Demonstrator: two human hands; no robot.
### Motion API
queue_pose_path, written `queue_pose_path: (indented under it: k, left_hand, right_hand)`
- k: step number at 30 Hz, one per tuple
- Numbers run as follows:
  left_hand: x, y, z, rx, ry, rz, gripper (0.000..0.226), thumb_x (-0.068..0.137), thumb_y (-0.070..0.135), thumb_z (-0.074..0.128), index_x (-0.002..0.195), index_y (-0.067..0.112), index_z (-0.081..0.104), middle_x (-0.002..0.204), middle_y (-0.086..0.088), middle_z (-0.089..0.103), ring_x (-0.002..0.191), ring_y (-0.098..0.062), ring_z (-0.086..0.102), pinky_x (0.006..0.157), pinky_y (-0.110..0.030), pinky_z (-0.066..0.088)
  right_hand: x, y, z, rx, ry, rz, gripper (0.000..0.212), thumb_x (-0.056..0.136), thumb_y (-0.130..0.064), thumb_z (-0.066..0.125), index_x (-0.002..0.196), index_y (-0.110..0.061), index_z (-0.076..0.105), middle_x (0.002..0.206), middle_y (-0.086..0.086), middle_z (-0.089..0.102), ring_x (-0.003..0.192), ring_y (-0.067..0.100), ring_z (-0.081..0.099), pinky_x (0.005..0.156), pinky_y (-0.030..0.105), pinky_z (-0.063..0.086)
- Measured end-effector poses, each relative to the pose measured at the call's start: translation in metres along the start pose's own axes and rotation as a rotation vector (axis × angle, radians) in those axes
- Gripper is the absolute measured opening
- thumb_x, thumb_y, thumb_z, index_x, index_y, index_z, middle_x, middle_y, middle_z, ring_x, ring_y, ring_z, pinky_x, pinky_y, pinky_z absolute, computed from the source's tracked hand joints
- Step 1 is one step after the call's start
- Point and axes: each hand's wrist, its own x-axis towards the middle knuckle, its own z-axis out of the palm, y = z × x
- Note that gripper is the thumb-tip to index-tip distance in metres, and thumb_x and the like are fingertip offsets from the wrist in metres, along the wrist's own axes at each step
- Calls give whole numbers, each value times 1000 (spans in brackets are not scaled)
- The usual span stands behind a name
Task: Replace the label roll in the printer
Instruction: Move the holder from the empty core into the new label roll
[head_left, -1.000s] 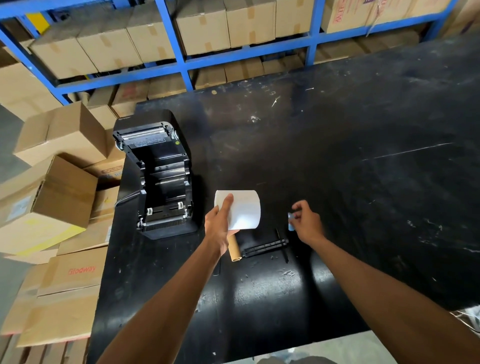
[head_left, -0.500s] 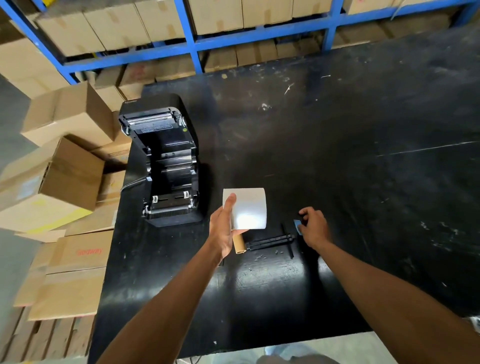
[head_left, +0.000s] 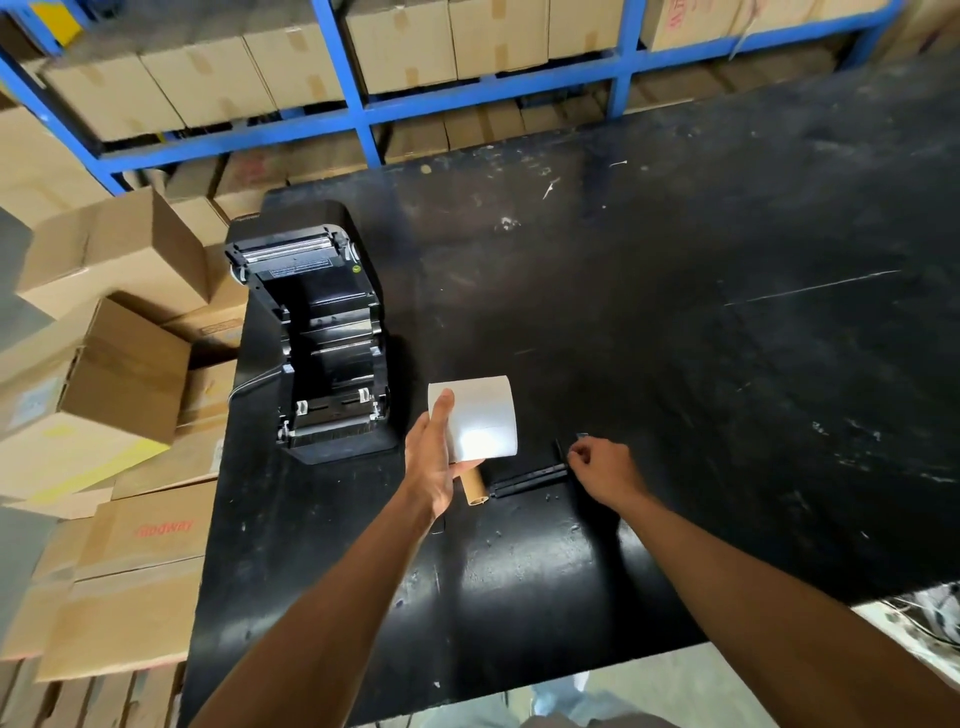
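The black label printer (head_left: 322, 343) stands open near the table's left edge, and its roll bay holds nothing. My left hand (head_left: 434, 457) grips a full white label roll (head_left: 480, 415) just right of the printer's front. Below that hand an empty brown cardboard core (head_left: 474, 486) lies on the table. A black spindle (head_left: 530, 475) lies to the right of the core. My right hand (head_left: 605, 470) has its fingertips pinched at the spindle's right end flange. A small blue piece (head_left: 582, 435) rests on the table just above that hand.
The black table (head_left: 675, 322) is scuffed and stretches far to the right. Cardboard boxes (head_left: 119, 374) are stacked on the floor to the left. Blue shelving (head_left: 358, 111) with several more boxes runs behind the table.
My right hand has let the blue piece lie on the table and shifted its fingers to the spindle's end. My left hand still holds the white roll in about the same place.
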Motion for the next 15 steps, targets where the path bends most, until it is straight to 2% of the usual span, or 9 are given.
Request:
queue_pose_path:
  k: [6, 10, 13, 15]
  left_hand:
    - [-4, 4, -11, -19, 8, -18, 35, 88, 49, 68, 109, 22, 63, 125, -13, 65, 114, -32, 64, 91, -56, 57]
    - [-8, 4, -15, -69, 64, -47, 39, 87, 48, 70, 113, 21, 60, 125, -12, 63, 113, -32, 61, 82, -52, 59]
    - [-12, 5, -16, -119, 83, -54, 47, 88, 48, 68, 122, 18, 56, 124, -13, 62, 108, -30, 62, 74, -49, 58]
    - [-16, 7, -16, -157, 64, -62, 39, 90, 48, 66, 116, 20, 56, 121, -12, 62, 103, -28, 62, 74, -50, 57]
  right_hand:
    - [4, -1, 6, 95, -16, 73, 19, 94, -21, 60, 102, -16, 76, 111, 11, 74, 108, 29, 65, 89, 29, 47]
    - [2, 0, 1, 193, 8, 166, 22, 95, -19, 58, 108, -13, 75, 119, 15, 70, 116, 32, 61, 95, 31, 46]
    - [5, 1, -8, 333, 63, 248, 24, 96, -19, 57, 109, -11, 75, 115, 14, 71, 111, 32, 63, 81, 28, 45]
    - [6, -2, -13, 500, 101, 304, 21, 94, -16, 57, 103, -13, 76, 108, 13, 72, 97, 28, 65, 75, 28, 46]
